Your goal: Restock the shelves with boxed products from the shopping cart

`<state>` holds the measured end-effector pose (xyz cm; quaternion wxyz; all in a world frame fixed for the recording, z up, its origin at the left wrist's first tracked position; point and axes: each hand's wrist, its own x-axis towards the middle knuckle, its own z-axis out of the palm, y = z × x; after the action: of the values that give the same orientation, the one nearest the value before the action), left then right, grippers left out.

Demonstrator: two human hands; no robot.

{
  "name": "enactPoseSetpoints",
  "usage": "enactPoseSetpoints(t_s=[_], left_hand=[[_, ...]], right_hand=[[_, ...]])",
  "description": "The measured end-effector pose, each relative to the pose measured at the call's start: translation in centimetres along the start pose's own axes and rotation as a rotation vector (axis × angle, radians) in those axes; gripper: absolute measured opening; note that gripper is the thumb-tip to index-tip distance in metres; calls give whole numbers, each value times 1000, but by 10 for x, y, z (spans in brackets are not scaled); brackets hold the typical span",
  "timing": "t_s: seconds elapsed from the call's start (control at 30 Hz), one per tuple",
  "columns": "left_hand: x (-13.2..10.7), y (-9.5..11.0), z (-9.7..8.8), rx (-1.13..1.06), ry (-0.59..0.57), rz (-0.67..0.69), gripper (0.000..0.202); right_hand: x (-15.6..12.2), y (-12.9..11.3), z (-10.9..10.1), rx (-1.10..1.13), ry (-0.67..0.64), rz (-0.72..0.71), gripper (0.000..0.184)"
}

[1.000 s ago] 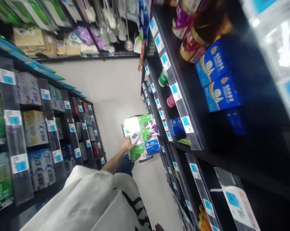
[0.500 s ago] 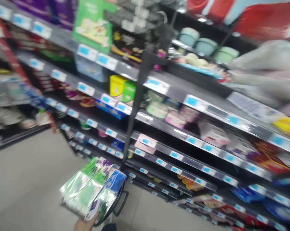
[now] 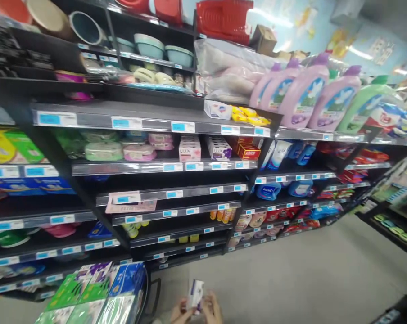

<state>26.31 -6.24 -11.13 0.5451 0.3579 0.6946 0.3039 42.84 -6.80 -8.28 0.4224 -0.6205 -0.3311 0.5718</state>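
Since half a second ago the view has swung right along the aisle; the cart, then low in the middle, now sits at the bottom left corner; the box, then held at the bottom edge by one hand beside the cart, is now up in front of the body with two hands on it.

One box, small, white with purple print, stands upright and a little tilted, low in the middle of the view over the grey floor, just right of the cart; the left hand has its grip closed on the lower left side; the right hand has its grip closed on the right edge, fingers curled about it; both hands are cut by the bottom edge, so the palms do not show.

The cart carries packs in green, purple and blue; they run out of view, so their count cannot be told.

Behind stand the shelves, dark, with blue price tags along each edge; on the top level to the right four lilac bottles stand in a row with one green bottle just beside them; one level down two soap boxes lie near each other, one pink, one white; two teal bowls sit side by side higher up; one red basket rests at the very top.
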Motion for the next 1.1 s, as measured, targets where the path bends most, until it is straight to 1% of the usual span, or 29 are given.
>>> enactPoseSetpoints(t_s=[0.03,0.07,0.1,0.13,0.2,0.27,0.33,0.43,0.53,0.63,0.7,0.8,0.87,0.93,0.97,1.03,1.07,1.1], left_hand=[[-7,6,16,5,-145,52,33],[-15,12,28,22,-250,110,34],[-21,18,36,48,-298,167,35],[-26,24,42,83,-292,208,37],[-34,34,45,147,-221,273,43],[-36,42,44,204,-150,339,50],[-35,48,38,261,-108,412,58],[-30,57,25,335,-72,550,74],[-28,69,6,379,-96,659,79],[-31,80,-13,359,-119,706,83],[-32,83,-26,317,-89,720,87],[-28,77,-46,234,-47,718,85],[-22,66,-61,193,-51,690,80],[-21,55,-78,158,-68,642,77],[-25,51,-88,145,-69,608,76],[-39,49,-108,138,-46,533,73],[-48,49,-119,148,-27,507,73],[-57,49,-128,141,-21,498,73]], right_hand=[[-1,2,-7,18,29,16,55],[-1,4,-15,38,56,27,58],[0,5,-22,61,75,33,60],[1,6,-28,89,74,41,63],[3,5,-38,162,50,61,68],[5,2,-43,217,48,91,74],[4,-4,-44,233,79,90,78],[0,-16,-39,213,111,21,75],[-6,-29,-29,191,62,-19,71],[-8,-41,-14,172,19,-32,71],[-7,-49,-1,156,17,-50,73],[-2,-62,22,146,33,-99,73],[-4,-68,38,145,44,-125,68],[-13,-73,53,148,64,-118,65],[-21,-77,61,154,78,-103,64],[-39,-85,75,164,95,-74,65],[-48,-89,81,165,90,-75,65],[-55,-93,88,150,57,-92,63]])
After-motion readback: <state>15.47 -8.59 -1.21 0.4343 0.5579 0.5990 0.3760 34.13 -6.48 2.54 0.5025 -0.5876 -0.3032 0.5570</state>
